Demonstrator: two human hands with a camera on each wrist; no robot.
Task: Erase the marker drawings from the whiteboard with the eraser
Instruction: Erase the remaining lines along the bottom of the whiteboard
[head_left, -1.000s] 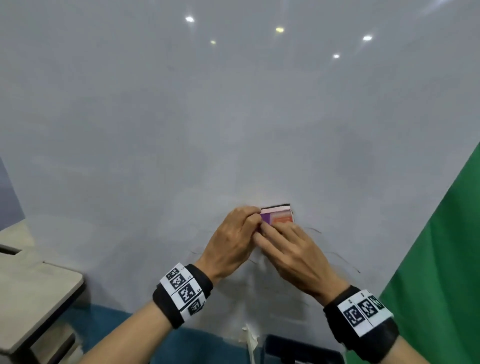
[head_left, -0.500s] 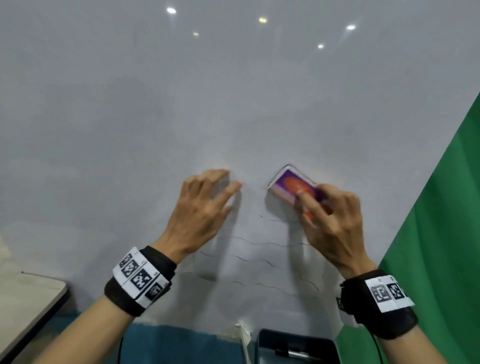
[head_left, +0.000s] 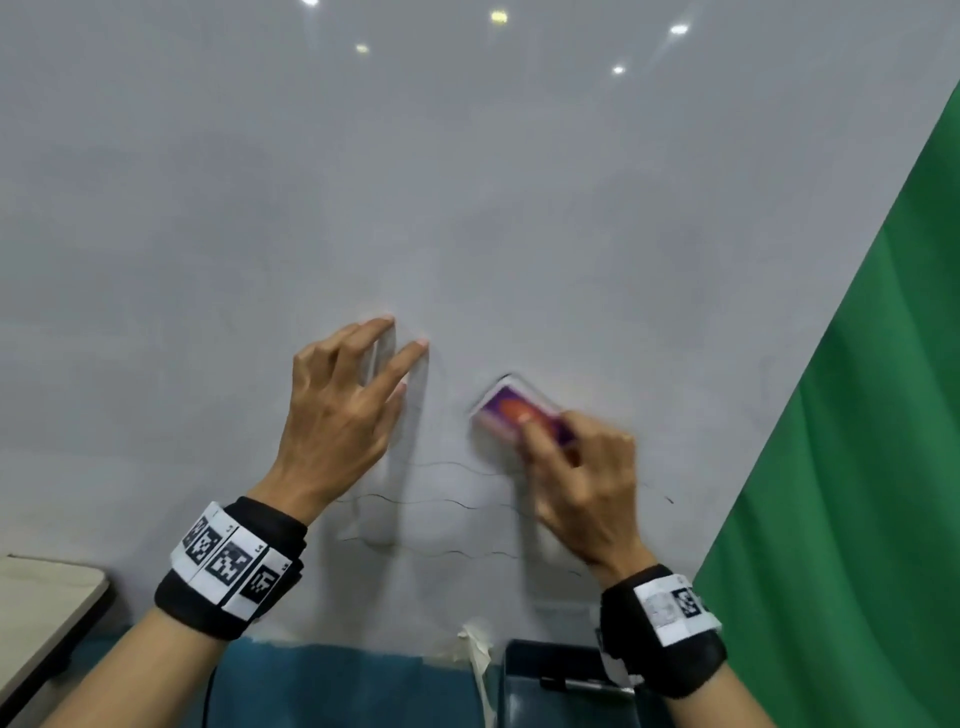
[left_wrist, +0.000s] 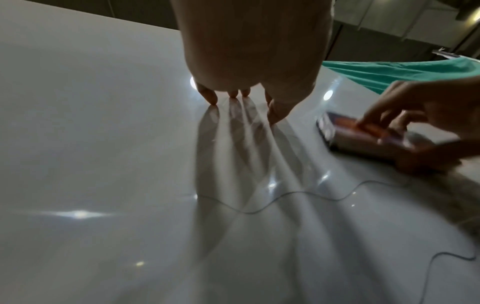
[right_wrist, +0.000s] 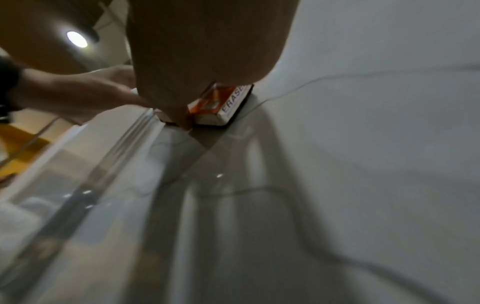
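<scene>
The right hand (head_left: 582, 483) is gripping the eraser (head_left: 514, 410), fingers curled over its purple-and-orange back and the thumb pinching one side, so that its dark felt face is lying flat against the whiteboard (head_left: 467, 182); holding it from behind this way is probably letting the palm push straight into the board. The eraser is sitting just beyond the fingertips, angled up and toward the other hand, directly above the wavy marker lines (head_left: 441, 504) that are running under the wrist and are not yet wiped. The left hand (head_left: 337, 415) is resting open beside it, holding nothing, its straight fingers (left_wrist: 207, 96) spread and their tips touching the board, seemingly bracing the surface against the rubbing. The strokes likely need to travel back toward the wrist next.
</scene>
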